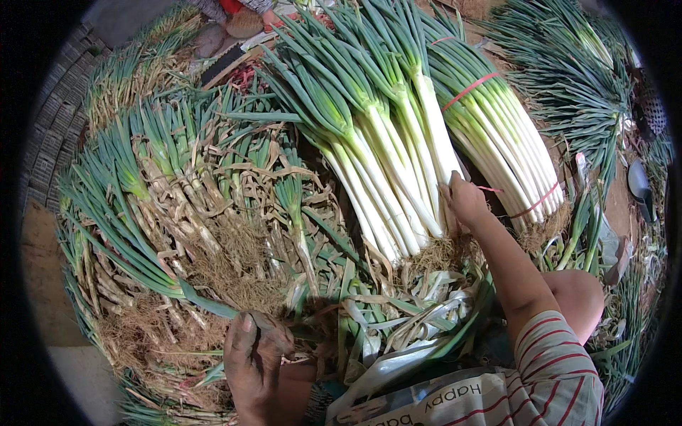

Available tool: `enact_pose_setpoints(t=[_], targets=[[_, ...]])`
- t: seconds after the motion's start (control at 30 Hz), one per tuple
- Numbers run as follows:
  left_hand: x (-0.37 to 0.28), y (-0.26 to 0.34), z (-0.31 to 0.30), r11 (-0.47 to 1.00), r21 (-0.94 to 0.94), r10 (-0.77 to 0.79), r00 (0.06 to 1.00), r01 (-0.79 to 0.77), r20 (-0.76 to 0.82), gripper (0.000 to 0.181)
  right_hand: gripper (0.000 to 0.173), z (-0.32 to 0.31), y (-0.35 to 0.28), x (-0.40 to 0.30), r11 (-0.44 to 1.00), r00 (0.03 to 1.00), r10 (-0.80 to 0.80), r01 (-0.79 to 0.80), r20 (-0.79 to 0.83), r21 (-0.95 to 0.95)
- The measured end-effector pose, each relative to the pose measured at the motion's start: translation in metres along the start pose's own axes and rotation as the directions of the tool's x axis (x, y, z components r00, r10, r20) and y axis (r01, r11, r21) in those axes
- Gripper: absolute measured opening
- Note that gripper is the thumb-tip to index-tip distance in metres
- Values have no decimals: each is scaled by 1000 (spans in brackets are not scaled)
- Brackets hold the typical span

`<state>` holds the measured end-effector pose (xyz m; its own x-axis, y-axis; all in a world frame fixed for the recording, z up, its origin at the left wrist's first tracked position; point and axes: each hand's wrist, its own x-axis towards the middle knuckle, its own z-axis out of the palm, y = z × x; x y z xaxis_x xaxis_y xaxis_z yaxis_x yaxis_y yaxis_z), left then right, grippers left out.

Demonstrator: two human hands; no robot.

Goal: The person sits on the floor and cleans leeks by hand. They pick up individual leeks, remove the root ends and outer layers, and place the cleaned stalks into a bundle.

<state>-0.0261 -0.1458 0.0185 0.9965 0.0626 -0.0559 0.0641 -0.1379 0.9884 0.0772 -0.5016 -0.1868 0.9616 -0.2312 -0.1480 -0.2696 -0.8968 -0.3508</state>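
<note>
Before me lies a loose row of peeled, long-stemmed green onions [397,175], with white shanks, green tops and roots at the near end. My right hand [464,201] is at the row's right side, its fingers closed around the lower white shank of the rightmost green onion [432,122]. My left hand [258,346], soiled dark, is curled low in the view, thumb uppermost. A green leaf [210,302] reaches to its thumb; whether the fingers pinch it is hidden. Unpeeled green onions [186,213] with dry brown leaves and tangled roots are heaped at the left.
Right of the row lies a bundle of peeled green onions [495,144] bound with red ties [469,89]. Stripped leaves and peelings [410,314] cover my lap area. More green onions [575,69] lie at the far right. Another person's hand [272,18] shows at the top.
</note>
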Motion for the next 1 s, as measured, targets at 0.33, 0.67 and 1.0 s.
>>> enact_pose_setpoints(t=[0.33,0.67,1.0], targets=[[-4,9,-9,827,-377,-382,909,417,170,29,52,13,8,14,997,997,65,-66,-29,-41],[-26,-10,-28,954,-121,-208,896,275,394,27,26,27,-136,-91,862,860,-490,453,145,227],[-42,-15,-60,969,-106,-182,935,223,306,30,50,119,-200,-185,762,496,-635,530,593,373]])
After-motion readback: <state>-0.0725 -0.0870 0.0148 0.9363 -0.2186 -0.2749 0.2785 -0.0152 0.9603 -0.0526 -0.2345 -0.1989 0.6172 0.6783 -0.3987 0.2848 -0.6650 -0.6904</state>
